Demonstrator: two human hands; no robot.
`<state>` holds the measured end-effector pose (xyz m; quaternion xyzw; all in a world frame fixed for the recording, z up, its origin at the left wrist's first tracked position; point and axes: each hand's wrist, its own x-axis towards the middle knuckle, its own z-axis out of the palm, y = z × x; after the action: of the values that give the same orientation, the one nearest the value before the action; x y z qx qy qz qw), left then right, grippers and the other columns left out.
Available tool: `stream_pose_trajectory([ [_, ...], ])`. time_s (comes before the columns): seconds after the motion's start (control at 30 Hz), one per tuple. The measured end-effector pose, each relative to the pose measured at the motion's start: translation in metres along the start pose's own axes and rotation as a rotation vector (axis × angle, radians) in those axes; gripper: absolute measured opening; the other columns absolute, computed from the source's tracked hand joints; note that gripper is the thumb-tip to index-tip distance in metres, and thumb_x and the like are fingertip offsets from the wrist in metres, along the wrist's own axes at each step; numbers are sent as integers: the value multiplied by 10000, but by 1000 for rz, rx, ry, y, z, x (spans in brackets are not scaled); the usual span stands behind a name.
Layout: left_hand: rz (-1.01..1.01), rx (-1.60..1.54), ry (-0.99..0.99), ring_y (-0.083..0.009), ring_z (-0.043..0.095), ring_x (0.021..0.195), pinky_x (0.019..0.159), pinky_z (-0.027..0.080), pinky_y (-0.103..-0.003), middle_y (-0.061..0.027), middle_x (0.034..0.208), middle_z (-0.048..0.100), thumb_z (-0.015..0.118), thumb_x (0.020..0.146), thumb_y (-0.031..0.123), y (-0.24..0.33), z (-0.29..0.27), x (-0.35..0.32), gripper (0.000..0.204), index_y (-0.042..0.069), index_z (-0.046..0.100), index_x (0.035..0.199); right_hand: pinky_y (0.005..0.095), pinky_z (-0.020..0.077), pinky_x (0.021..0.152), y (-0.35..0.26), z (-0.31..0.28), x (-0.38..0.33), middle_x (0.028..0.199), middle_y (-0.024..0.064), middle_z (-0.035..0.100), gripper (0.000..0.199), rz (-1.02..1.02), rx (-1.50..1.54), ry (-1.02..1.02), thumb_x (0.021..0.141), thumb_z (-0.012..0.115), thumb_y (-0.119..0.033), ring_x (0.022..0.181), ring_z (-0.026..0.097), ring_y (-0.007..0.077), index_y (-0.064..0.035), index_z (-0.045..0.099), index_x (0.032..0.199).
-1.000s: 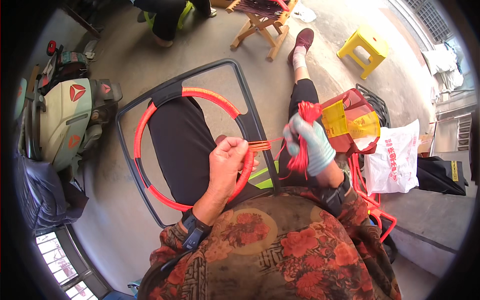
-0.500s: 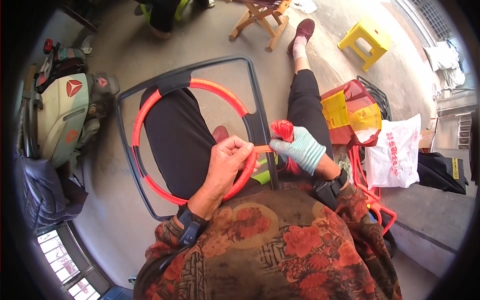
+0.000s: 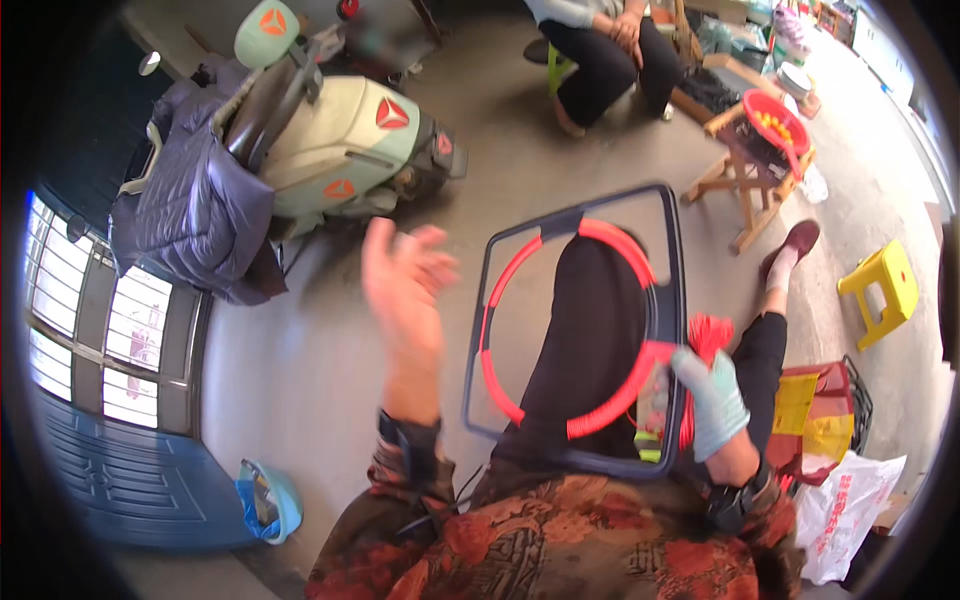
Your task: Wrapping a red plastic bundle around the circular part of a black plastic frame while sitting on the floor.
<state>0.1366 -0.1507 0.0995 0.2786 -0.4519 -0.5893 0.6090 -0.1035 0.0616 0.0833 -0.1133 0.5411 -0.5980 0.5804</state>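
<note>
A dark rectangular frame (image 3: 676, 245) with a round ring inside it rests over my lap. Red cord wrapping (image 3: 622, 402) covers much of the ring, with dark bare stretches between. My right hand (image 3: 714, 398), in a pale striped glove, pinches the red cord at the ring's right side. A bunched skein of red cord (image 3: 711, 334) shows just above that hand. My left hand (image 3: 405, 275) is raised off to the left of the frame, bare, slightly blurred, its fingers apart and holding nothing.
At left stands a pale scooter (image 3: 345, 145) draped with a purple quilted cover (image 3: 200, 190). A light-blue bucket (image 3: 285, 500) sits lower left. A seated person (image 3: 610, 60) is ahead. At right are a red basket (image 3: 765, 100) of orange fruit, a yellow stool (image 3: 885, 290) and a white bag (image 3: 845, 520).
My left hand has let go of the cord and ring and swung out left. My right hand still grips the cord. The view has turned left, bringing the whole scooter in.
</note>
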Motion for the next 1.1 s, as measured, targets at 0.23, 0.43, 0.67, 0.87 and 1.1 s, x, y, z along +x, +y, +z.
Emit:
stream_pose_trajectory([
  [0.23,-353,-252,263,-187,613,815,685,531,-302,-133,1033,622,540,919,133,-13,-159,82,217,-14,529,1079,257,501,464,-15,33,45,670,75,614,227,-63,-126,-23,892,601,-257,498,583,139,-33,560,879],
  [0.43,-712,99,-314,-185,623,856,731,540,-324,-104,1037,619,482,956,184,-49,12,-46,324,14,501,1231,277,496,488,2,-56,19,675,87,625,261,-82,-53,-51,885,609,-269,505,583,163,-15,594,829],
  [0.67,-844,217,-574,-211,655,846,716,568,-315,-142,1006,619,513,964,239,-66,77,-110,334,-3,502,1193,287,532,577,29,-77,-30,712,73,636,225,-45,72,-27,899,603,-239,594,623,162,-14,601,901],
  [0.87,-1048,107,-665,-199,655,846,740,561,-294,-129,977,634,496,978,243,-79,110,-126,327,-25,538,1161,296,548,568,25,-93,-39,730,79,637,214,-124,22,43,906,587,-224,606,632,162,-11,591,890],
  [1.1,-1050,218,-777,-194,657,851,756,558,-294,-129,977,632,489,981,235,-69,124,-109,328,-37,542,1158,297,543,537,27,-86,-25,719,85,638,200,-178,-4,47,902,598,-209,610,637,168,-12,588,871],
])
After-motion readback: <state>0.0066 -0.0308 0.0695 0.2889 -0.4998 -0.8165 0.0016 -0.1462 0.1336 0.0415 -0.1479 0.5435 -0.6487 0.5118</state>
